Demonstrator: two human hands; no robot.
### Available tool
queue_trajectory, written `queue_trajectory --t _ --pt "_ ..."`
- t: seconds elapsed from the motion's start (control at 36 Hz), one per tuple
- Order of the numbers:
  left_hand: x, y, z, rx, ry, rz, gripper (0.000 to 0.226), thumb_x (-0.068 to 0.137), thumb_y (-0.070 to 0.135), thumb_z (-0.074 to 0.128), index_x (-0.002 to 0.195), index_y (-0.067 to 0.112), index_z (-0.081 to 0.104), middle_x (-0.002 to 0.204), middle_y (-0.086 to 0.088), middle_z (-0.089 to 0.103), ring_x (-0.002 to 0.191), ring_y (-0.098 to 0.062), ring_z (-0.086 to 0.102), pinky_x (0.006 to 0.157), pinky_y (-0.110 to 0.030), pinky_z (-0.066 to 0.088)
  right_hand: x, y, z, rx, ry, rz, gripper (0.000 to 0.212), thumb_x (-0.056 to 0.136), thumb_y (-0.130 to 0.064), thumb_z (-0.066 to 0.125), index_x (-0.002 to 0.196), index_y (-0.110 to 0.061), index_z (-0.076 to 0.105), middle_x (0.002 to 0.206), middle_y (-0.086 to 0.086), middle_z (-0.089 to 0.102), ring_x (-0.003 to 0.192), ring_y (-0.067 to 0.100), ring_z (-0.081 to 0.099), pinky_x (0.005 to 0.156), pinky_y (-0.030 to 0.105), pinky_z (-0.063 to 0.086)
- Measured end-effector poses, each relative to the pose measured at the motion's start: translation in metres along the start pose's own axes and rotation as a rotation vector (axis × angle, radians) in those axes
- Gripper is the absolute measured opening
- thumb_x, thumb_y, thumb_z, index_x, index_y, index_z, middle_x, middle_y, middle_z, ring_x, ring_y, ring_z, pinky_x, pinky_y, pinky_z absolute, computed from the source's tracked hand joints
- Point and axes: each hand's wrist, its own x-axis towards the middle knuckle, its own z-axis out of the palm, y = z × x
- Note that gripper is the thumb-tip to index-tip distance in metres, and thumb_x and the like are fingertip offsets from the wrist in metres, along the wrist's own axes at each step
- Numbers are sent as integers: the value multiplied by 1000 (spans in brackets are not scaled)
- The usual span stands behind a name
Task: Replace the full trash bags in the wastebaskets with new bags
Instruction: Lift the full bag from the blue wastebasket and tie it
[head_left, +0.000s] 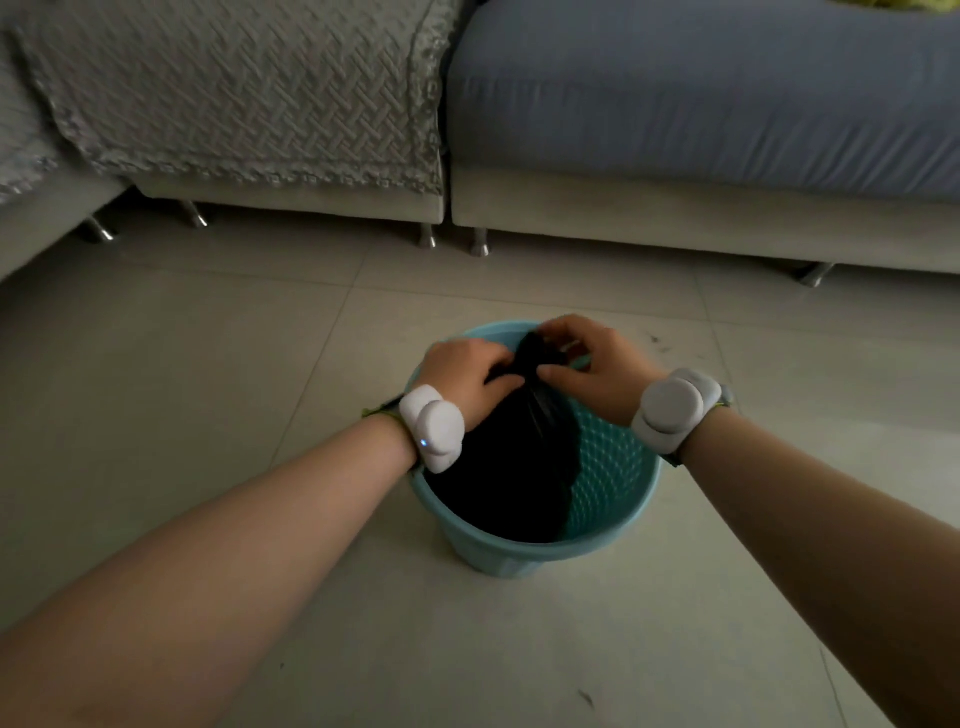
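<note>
A teal plastic wastebasket (613, 483) stands on the tiled floor in the middle of the view. Inside it sits a full black trash bag (514, 467), its top gathered into a twisted neck above the rim. My left hand (465, 376) grips the neck from the left. My right hand (592, 371) pinches the bag's top from the right, fingers curled over the bunched plastic. Both wrists wear white bands. The bag's lower part is hidden inside the basket.
A sofa with metal legs runs along the back: a grey textured cover (234, 93) on the left, a blue cushion (701, 104) on the right. Pale floor tiles (208, 395) surround the basket on all sides.
</note>
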Motion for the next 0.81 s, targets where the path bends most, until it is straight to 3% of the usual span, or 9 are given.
queue_trajectory --t 0.08,0.14,0.31,0.39,0.47,0.53,0.61,0.69,0.81 --pt "12 11 -24 -105 135 -44 26 89 35 57 96 11 63 95 -10 66 91 -30 61 77 -40 47 -5 -2 -9 70 -25 36 61 80 -31 70 134 -21 44 119 -2 56 106 15 57 90 33 50" --pt "18 22 -45 -180 243 -41 25 90 31 56 100 8 61 99 -11 64 92 -28 59 79 -40 47 -7 -5 -15 71 -12 26 64 80 -34 71 135 -22 42 120 -4 55 107 13 56 92 33 49" --pt "25 42 -108 -420 452 -42 20 93 29 53 103 12 57 91 7 60 83 -8 55 67 -16 39 2 -38 -36 33 208 -60 69 75 -53 61 135 -24 42 126 0 56 116 18 54 97 43 47" --pt "22 43 -143 -468 548 -54 20 94 29 52 106 13 57 89 12 58 81 -2 55 68 -13 41 10 -71 -42 82 274 -141 66 78 -45 58 138 -27 38 128 -2 54 117 15 53 98 42 47" --pt "18 35 -175 -484 617 -72 21 94 29 51 106 13 56 93 7 61 89 -10 59 79 -25 46 18 -102 -39 108 281 -221 58 86 -34 59 139 -27 37 130 -4 53 119 12 52 100 41 45" --pt "14 30 -192 -471 657 -77 17 94 28 51 103 14 55 90 6 60 87 -12 59 78 -29 47 22 -118 -34 139 282 -252 57 88 -33 58 141 -28 35 132 -6 52 121 10 50 102 40 44" --pt "0 12 -219 -451 712 -103 15 94 28 51 100 15 54 85 11 58 79 -3 57 74 -24 47 31 -145 -17 143 282 -309 59 90 -32 56 143 -27 32 137 -7 47 126 7 44 107 32 38" --pt "-21 -14 -234 -468 718 -140 11 94 26 52 99 16 54 86 9 59 80 -6 58 75 -26 48 39 -171 9 129 250 -342 59 91 -23 56 145 -24 30 139 -5 44 127 6 39 101 19 30" --pt "-52 -50 -233 -417 651 -209 13 93 26 54 99 15 56 89 4 63 86 -12 61 77 -28 47 45 -189 51 120 131 -364 63 91 -22 56 146 -22 28 142 -2 40 129 10 37 100 17 28"
